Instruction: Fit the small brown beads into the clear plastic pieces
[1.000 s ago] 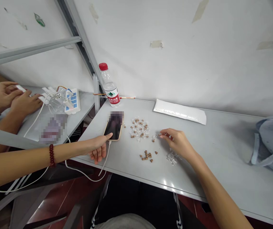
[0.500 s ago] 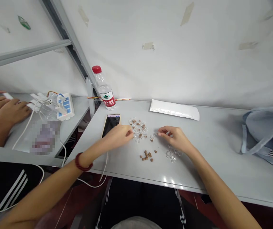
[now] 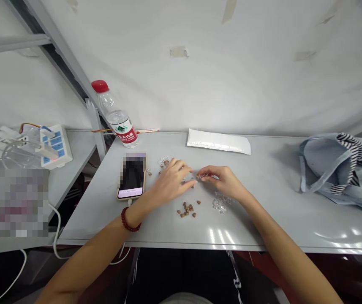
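My left hand (image 3: 172,180) lies over a scatter of small clear and brown pieces (image 3: 163,162) on the grey table (image 3: 263,211), its fingers curled toward my right hand. My right hand (image 3: 221,180) pinches a tiny clear piece (image 3: 200,177) between thumb and fingers; the fingertips of both hands nearly meet there. A small heap of brown bits (image 3: 187,209) lies just in front of the hands. A cluster of clear pieces (image 3: 219,202) sits by my right wrist. A red bead bracelet (image 3: 128,221) circles my left wrist.
A phone (image 3: 132,177) lies left of my hands with a cable running off the table's edge. A water bottle (image 3: 117,118) stands at the back left, a white packet (image 3: 219,141) by the wall, a blue-grey bag (image 3: 339,169) at right. A power strip (image 3: 54,143) sits on the neighbouring table.
My left hand has left the phone and moved right over the scattered pieces to meet my right hand. The view has turned right, so the neighbour's hands have dropped out of sight.
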Tool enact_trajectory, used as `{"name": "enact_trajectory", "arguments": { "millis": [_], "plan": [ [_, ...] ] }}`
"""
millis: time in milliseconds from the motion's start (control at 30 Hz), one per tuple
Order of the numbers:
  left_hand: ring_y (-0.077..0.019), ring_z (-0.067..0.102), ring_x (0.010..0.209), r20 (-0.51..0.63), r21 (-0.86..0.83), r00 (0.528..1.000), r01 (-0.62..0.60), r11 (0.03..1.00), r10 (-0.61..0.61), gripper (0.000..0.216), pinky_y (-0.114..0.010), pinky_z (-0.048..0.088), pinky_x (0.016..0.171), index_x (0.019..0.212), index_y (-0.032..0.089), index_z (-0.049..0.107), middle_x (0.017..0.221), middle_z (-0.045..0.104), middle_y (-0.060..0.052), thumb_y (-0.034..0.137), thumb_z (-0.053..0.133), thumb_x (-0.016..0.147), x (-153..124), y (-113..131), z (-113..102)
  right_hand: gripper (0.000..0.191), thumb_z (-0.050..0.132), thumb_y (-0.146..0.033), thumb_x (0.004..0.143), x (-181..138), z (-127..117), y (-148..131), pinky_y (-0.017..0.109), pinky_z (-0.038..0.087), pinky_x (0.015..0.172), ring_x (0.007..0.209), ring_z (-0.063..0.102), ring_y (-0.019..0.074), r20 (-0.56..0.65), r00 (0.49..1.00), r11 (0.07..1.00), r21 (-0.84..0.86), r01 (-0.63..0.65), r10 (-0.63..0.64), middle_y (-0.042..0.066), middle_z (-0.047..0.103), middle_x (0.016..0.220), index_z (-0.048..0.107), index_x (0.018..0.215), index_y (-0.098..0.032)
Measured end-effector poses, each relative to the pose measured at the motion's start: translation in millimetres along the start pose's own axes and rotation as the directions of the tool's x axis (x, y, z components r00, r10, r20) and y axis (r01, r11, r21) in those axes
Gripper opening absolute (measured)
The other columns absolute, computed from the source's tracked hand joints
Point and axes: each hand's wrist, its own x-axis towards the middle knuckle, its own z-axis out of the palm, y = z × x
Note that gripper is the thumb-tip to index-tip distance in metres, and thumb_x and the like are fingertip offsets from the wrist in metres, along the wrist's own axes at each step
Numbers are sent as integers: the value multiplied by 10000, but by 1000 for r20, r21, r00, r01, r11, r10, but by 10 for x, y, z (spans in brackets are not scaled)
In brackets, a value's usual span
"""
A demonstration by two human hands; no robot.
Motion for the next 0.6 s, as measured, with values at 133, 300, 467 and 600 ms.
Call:
{"name": "enact_trajectory", "arguments": {
  "millis": [133, 300, 467, 600],
  "plan": [
    [-179, 489, 822, -60, -129, 994, -103, 986, 96, 160, -317, 447, 760, 828, 159, 625, 805, 646, -32, 303, 585, 886, 18, -20, 24, 114, 596, -229, 818, -9, 71, -91, 353, 493, 817, 846, 651, 178, 29, 999, 972, 231, -36, 31, 30, 712, 877, 683, 887, -201],
    [-160, 458, 747, -147, -136, 977, -177, 975, 157, 239, -285, 425, 703, 746, 164, 587, 691, 619, -14, 352, 567, 892, -1, -24, 72, 98, 635, -235, 800, -3, 112, -121, 336, 511, 796, 787, 656, 152, 56, 998, 903, 426, -57, 37, 27, 713, 840, 680, 875, -192],
    [-169, 461, 732, -162, 38, 967, -195, 980, 199, 308, -312, 405, 702, 725, 167, 546, 696, 609, -26, 427, 544, 890, -23, -69, 89, 134, 635, -274, 802, 26, 133, -145, 346, 519, 772, 752, 647, 151, 76, 997, 902, 428, -60, 30, 39, 707, 835, 667, 889, -177],
    [-179, 464, 764, -202, 119, 949, -222, 968, 243, 251, -314, 411, 713, 822, 158, 573, 759, 613, -43, 400, 559, 889, -20, -66, 69, 178, 631, -300, 813, 25, 116, -167, 369, 512, 815, 810, 666, 176, 77, 996, 893, 444, -76, 47, 67, 721, 890, 625, 942, -177]
  ]
}}
